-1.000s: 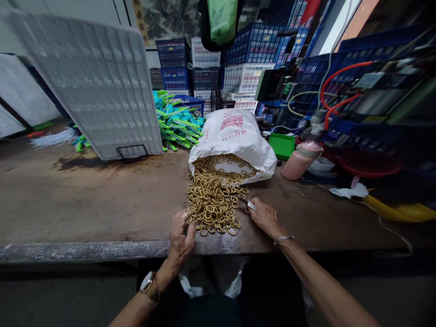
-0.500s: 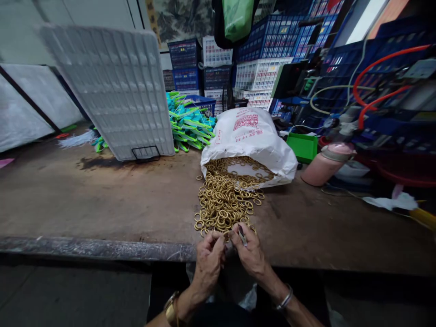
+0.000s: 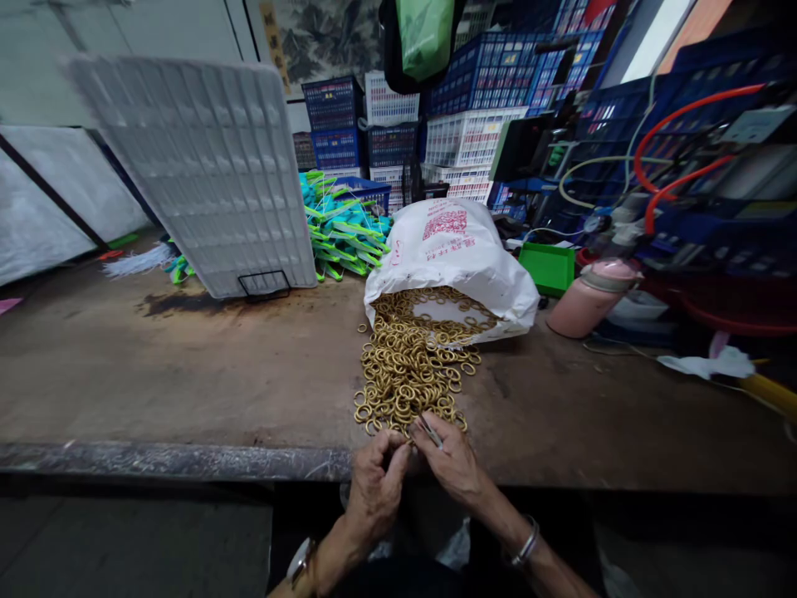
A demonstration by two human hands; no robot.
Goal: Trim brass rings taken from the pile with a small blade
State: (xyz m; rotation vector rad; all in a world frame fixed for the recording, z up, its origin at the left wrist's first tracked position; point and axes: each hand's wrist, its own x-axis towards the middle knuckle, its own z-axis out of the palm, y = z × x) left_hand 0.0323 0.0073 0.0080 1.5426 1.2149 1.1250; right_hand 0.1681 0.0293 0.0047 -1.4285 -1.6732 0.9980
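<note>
At the table's front edge, my left hand [image 3: 377, 480] is closed in a pinch, with what looks like a gold ring at its fingertips. Close beside it, my right hand [image 3: 453, 462] is closed around a small pointed metal tool [image 3: 429, 432], whose exact kind I cannot make out. The right fingertips nearly meet the left ones; whether they also grip the ring is hidden. Just beyond both hands lies a heap of gold-coloured rings [image 3: 404, 370], spilling from the mouth of a white sack [image 3: 452, 249] with red print.
A white ribbed panel [image 3: 205, 174] stands tilted at left on a black wire stand [image 3: 265, 284]. Behind it are green and turquoise plastic pieces [image 3: 345, 232]. A green tray [image 3: 548, 267] and pink bottle [image 3: 591, 299] stand right of the sack. Stacked crates [image 3: 476, 137] fill the back.
In my right hand the metal tool has tilted, its tip swinging left. My right fingers have shifted slightly left, and my left wrist has turned. The view has moved a little.
</note>
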